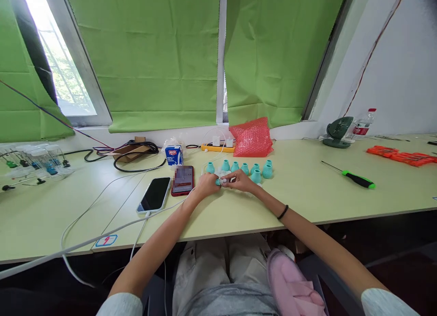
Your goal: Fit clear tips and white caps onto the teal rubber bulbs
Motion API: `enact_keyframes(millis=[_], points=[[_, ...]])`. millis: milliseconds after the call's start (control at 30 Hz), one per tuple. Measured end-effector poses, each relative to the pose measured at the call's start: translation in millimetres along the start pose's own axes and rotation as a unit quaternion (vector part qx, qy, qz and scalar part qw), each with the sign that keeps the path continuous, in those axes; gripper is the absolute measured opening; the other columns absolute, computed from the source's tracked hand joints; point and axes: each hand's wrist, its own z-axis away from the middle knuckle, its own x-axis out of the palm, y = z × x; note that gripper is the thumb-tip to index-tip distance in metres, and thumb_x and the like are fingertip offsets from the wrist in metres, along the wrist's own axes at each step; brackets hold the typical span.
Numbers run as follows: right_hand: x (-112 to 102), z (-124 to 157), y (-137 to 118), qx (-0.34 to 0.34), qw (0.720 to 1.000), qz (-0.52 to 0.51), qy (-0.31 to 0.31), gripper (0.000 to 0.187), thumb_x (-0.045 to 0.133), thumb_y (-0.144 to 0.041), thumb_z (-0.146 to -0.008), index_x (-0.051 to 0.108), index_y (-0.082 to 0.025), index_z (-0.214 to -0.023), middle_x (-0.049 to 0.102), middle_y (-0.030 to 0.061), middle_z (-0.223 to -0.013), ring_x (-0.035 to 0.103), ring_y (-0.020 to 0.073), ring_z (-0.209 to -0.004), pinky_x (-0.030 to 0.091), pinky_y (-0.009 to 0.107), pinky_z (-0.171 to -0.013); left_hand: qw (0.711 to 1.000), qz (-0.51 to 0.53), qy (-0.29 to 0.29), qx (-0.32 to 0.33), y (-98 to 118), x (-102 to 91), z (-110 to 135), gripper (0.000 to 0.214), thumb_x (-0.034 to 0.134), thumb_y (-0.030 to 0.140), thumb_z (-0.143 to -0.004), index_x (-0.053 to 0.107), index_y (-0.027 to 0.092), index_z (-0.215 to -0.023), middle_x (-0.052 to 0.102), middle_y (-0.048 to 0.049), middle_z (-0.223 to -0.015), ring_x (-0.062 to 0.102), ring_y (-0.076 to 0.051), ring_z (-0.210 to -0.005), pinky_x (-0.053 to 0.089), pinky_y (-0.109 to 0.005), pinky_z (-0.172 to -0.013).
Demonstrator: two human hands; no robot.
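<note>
Piece (217, 182), small, teal and smooth, held in front of and to the left of the red bubble-wrap pouch (252, 138), on the person's side. Only a short, rounded bit of it shows between the fingers; a whitish, translucent tip (224, 181) sits at its right end. Whether the two are joined or just touching, cannot tell.

Left hand (206, 185): grip closed around the piece, back of hand up. Right hand (241, 180): grip pinching the whitish tip between thumb and finger; black band on the wrist.

Teal, narrow-necked, bottle-shaped pieces (267, 172), matching in colour, stand upright just in front of the pouch, loosely grouped beyond both hands, on the pale yellow-green surface (297, 188).

Left of the pouch: yellow power strip (208, 147) near it, blue-and-white drink carton (174, 155) farther off, red-cased phone (183, 181) nearer the person. Right of it, well apart: green-and-black screwdriver (358, 179).
</note>
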Motion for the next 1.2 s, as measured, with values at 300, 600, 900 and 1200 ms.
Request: enact_keyframes(millis=[300,600,900,1200], points=[[-2.8,-5.1,6.4,0.112,0.981,-0.146,-0.061,0.032,0.07,-0.032,-0.052,0.068,-0.01,-0.075,0.061,0.0016,-0.055,0.044,0.0066,-0.039,0.039,0.019,-0.036,0.999,-0.049,-0.002,0.017,5.4,2.8,0.3,0.025,0.051,0.025,-0.068,0.065,0.01,-0.083,0.064,-0.0182,-0.08,0.059,-0.03,-0.077,0.04,-0.036,-0.067],[-14.9,-4.2,-2.8,0.16,0.952,-0.224,-0.134,0.021,0.068,-0.028,-0.054,0.066,-0.01,-0.066,0.061,0.0016,-0.054,0.039,0.0042,-0.039,0.031,0.017,-0.036,0.995,-0.068,0.001,0.067,13.8,0.2,2.6,0.023,0.05,0.015,-0.069,0.063,0.01,-0.087,0.062,-0.0183,-0.086,0.057,-0.03,-0.082,0.041,-0.038,-0.068],[-19.1,-3.5,-7.5,0.218,0.918,-0.282,-0.173,0.032,0.069,-0.028,-0.054,0.049,-0.015,-0.075,0.062,0.0012,-0.055,0.04,0.0045,-0.037,0.026,0.016,-0.035,0.996,-0.049,0.018,0.073,17.8,-1.2,5.6,0.024,0.047,0.014,-0.071,0.062,0.011,-0.088,0.061,-0.0176,-0.087,0.054,-0.029,-0.088,0.039,-0.037,-0.069],[-17.6,-9.3,-12.0,0.147,0.959,-0.24,-0.039,0.042,0.064,-0.043,-0.061,0.044,-0.018,-0.088,0.06,-0.0013,-0.055,0.047,0.0079,-0.04,0.036,0.02,-0.041,0.995,0.028,0.085,-0.046,21.9,2.9,-0.6,0.036,0.045,0.044,-0.076,0.053,0.017,-0.099,0.063,-0.0098,-0.076,0.059,-0.024,-0.072,0.036,-0.028,-0.058]])
